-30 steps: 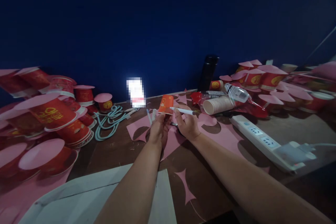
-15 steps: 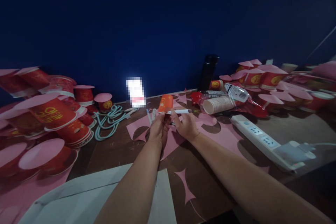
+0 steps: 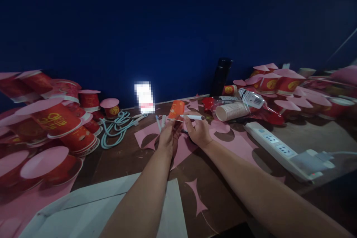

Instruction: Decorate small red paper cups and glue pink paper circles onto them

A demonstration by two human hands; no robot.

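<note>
An orange-red paper cup [image 3: 176,109] is in my left hand [image 3: 168,134], with the fingers closed around its lower end. My right hand [image 3: 199,131] grips a white marker [image 3: 195,117] that lies nearly level, its left end at the cup's near side. Whether the tip touches the cup I cannot tell. Just left of the cup lie two more pens [image 3: 158,123] on the table. Beneath both hands spreads pink paper [image 3: 184,150] with round pieces cut out of it.
Red cups with pink paper tops [image 3: 60,119] crowd the left; more [image 3: 270,81] stand at the back right. A coiled cable [image 3: 115,130], a blurred bright screen [image 3: 144,97], a dark bottle [image 3: 221,76], bagged paper cups [image 3: 232,111], a power strip [image 3: 275,148] and a white board [image 3: 92,208] surround my hands.
The cup has tilted slightly to the right at its top in my left hand. My right hand and the marker have shifted a little to the right and stay close to the cup.
</note>
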